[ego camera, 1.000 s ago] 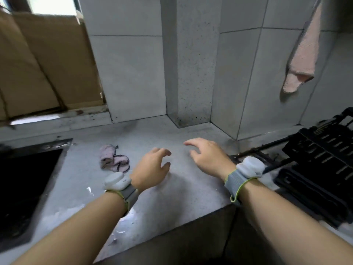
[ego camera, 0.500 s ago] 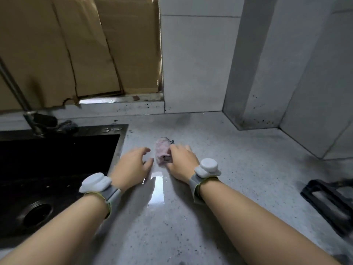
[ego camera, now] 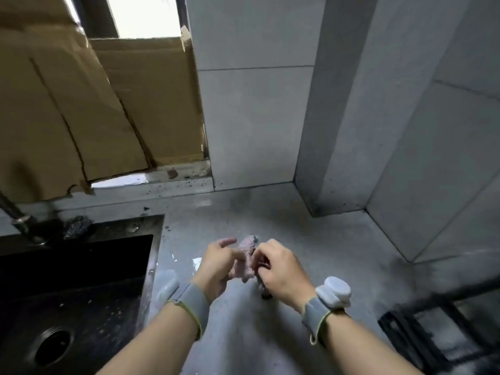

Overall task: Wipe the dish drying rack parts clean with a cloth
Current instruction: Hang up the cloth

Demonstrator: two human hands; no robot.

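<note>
Cloth: a small pink cloth (ego camera: 248, 255) is bunched into a lump, its long axis running roughly from the near edge of the worktop towards the back wall, the far end tipped up. It is held just above the worktop, a little right of the sink's right rim.
Rack part: a black rack part (ego camera: 422, 334) lies at the right end of the worktop, near the front edge, well apart from the cloth; its bars are blurred.
Worktop: a grey speckled worktop (ego camera: 311, 239) with a few wet patches beside the sink.
Sink: a dark sink (ego camera: 81, 280) is set into the left of the worktop, its drain near the front-left corner.
Room: pale tiled walls (ego camera: 257, 117) form a stepped corner at the back right; cardboard (ego camera: 94, 109) covers a window behind the sink.
Left hand: the left hand (ego camera: 219, 263) holds the cloth's left side with curled fingers, the forefinger stretched out.
Right hand: the right hand (ego camera: 278, 269), knuckles up, pinches the cloth's right side.
Grip: both hands grasp the cloth; each wrist wears a grey band.
</note>
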